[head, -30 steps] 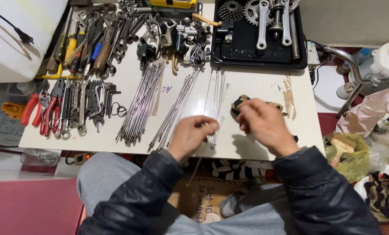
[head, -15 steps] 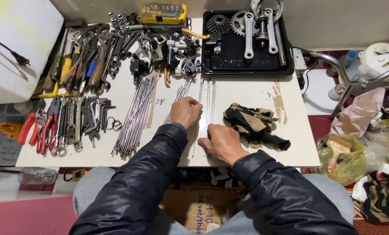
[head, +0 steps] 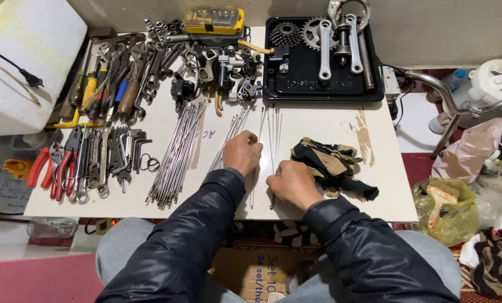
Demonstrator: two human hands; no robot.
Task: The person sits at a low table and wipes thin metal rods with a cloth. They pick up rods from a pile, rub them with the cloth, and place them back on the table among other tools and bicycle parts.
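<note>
Both hands are working the thin metal spokes (head: 273,134) lying loose on the white table (head: 385,196). The left hand (head: 242,152) is curling its fingers down onto a few of them, pinching rather than fisting; the right hand (head: 289,182) is pressing knuckles-up on the near ends, though whether it is actually clamping one is hidden. Doing this well probably means keeping the rods flat and parallel, sliding them singly so they are not crossing. A crumpled black-and-tan glove (head: 332,163) is lying just beside the right hand. Farther left, a big spoke bundle (head: 175,157). At the back, a yellow bit case (head: 213,21) and a black tray (head: 318,84). Below the table, a brown cardboard box (head: 251,269) with dark print.
</note>
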